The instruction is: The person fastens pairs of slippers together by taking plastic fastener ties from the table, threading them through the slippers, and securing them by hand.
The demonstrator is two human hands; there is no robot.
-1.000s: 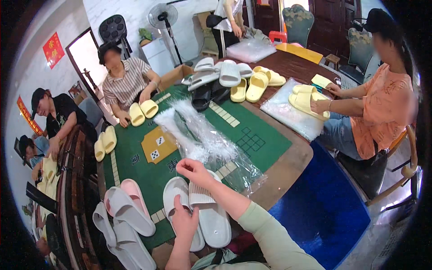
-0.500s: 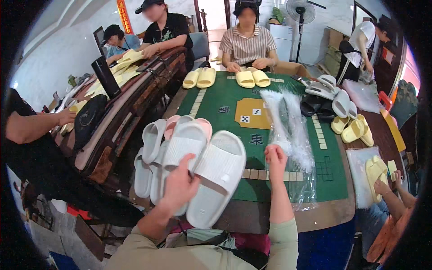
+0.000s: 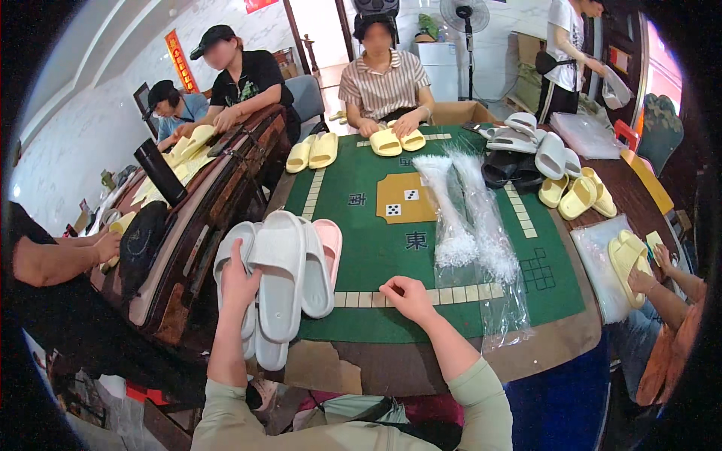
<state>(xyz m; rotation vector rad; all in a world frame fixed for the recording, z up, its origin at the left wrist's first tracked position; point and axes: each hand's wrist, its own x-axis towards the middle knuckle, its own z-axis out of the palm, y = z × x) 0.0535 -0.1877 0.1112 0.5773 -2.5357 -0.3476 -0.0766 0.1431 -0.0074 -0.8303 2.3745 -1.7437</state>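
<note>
My left hand (image 3: 238, 278) is closed over a grey slipper (image 3: 228, 252) at the left of a bunch of slippers near the table's front left. A larger grey slipper (image 3: 280, 274) lies uppermost beside my fingers, toe end away from me. Right of it are another grey slipper (image 3: 319, 289) and a pink slipper (image 3: 329, 242), partly covered. My right hand (image 3: 410, 299) hovers or rests over the printed tile row, fingers curled and pinched together; anything in them is too small to make out. Clear bags of thin white plastic strands (image 3: 489, 233) lie to its right.
Yellow slippers (image 3: 323, 150) stand at the far edge, where a person handles another pair (image 3: 386, 143). Grey, black and yellow slippers (image 3: 550, 155) are heaped at the far right. A person's hand holds a yellow slipper (image 3: 626, 255) at right. A dark flask (image 3: 159, 171) stands on the left table.
The large grey slipper at right has swung in over the bunch, which now lies narrower and further left. My left hand has shifted left; my right hand has moved left and lower. The view has shifted.
</note>
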